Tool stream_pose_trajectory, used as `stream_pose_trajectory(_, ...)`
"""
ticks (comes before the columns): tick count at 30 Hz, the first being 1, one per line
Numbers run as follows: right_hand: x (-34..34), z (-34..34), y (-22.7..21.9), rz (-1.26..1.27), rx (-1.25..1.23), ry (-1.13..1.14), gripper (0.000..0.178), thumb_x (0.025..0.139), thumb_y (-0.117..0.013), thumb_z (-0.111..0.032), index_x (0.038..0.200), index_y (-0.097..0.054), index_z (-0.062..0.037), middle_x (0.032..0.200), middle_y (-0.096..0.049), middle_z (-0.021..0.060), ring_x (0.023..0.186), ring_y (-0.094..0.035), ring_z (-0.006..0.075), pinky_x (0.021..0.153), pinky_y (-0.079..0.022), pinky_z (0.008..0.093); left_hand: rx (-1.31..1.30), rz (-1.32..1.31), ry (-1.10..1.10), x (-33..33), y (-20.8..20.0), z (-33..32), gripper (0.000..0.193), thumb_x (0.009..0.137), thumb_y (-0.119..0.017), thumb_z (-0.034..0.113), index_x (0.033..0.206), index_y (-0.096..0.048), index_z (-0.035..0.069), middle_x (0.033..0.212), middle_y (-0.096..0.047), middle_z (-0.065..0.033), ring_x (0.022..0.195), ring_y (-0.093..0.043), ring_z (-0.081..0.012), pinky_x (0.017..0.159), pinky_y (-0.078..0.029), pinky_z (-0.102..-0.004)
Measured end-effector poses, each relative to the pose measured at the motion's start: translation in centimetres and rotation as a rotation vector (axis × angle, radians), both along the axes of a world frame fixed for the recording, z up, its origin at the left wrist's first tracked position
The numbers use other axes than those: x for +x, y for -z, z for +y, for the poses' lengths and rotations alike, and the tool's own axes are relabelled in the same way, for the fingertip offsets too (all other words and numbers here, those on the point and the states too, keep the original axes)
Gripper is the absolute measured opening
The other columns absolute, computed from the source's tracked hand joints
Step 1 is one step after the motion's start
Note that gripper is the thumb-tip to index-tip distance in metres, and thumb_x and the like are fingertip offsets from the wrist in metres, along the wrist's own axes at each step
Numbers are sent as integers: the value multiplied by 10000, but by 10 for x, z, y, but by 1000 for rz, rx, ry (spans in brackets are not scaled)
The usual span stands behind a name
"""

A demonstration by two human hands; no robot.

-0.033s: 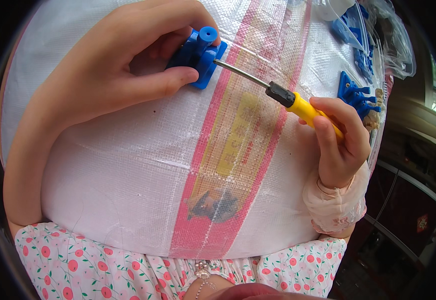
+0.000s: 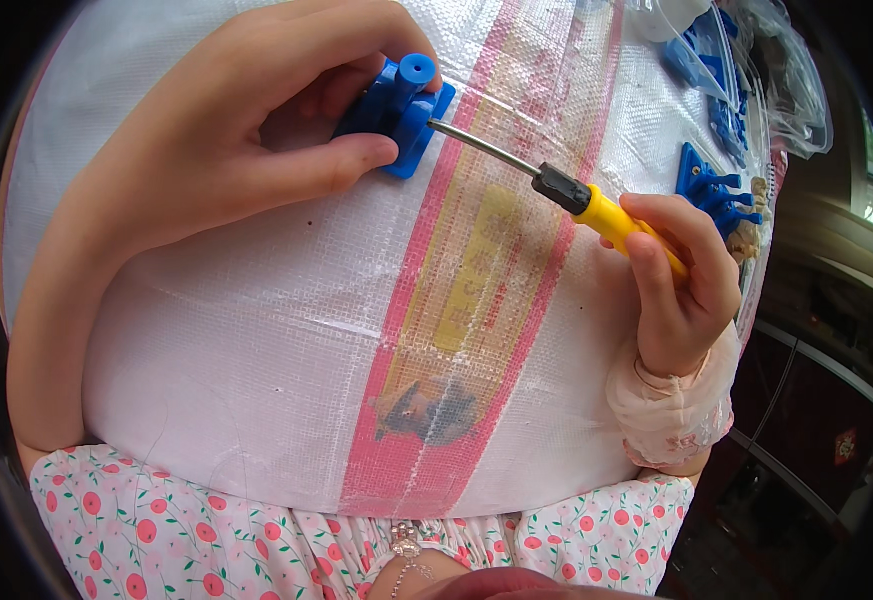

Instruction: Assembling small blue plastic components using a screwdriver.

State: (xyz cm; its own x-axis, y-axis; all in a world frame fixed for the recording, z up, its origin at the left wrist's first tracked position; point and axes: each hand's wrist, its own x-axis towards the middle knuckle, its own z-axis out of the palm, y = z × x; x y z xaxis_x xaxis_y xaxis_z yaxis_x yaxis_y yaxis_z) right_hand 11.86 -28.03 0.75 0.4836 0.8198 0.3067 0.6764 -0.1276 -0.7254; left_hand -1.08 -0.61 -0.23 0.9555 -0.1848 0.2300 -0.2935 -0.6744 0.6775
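My left hand (image 2: 246, 130) is closed around a blue plastic part (image 2: 414, 120), thumb on its near side and fingers behind. The part has a flat base plate and a short round post with a small hole in its top. Between the thumb and fingers of my right hand (image 2: 691, 285) is a screwdriver (image 2: 604, 215) with a yellow and black handle. Its metal shaft slants up to the left, and the tip touches the blue part's right side. Whether a screw sits at the tip is hidden. The far side of the part is covered by my left fingers.
A white woven plastic sheet (image 2: 226, 350) with a pink-edged printed band covers the table. Another blue part with several prongs (image 2: 716, 190) lies at the right edge. Beyond it are more blue pieces (image 2: 724, 125) and clear plastic bags (image 2: 791, 85).
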Motion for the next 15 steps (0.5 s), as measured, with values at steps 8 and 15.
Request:
stream_pose_trajectory(8,-1,1,-2,58,-56,-18,223,837,-587,-6,1056,-592,36,824,-622,109,672,-591,126,608,-436,200,12,1,-3,-1,1,1,367,740,-651,-12,1092,-557,26,968,-560,-41,768,-495,-109,624,-394,-213)
stream_pose_trajectory(15,5,4,2,-86,42,-113,256,797,-591,36,1053,-585,23,797,-595,116,664,-570,154,607,-435,213,8,11,-28,-1,2,1,360,748,-660,6,1093,-564,42,970,-562,-34,766,-492,-104,613,-388,-202)
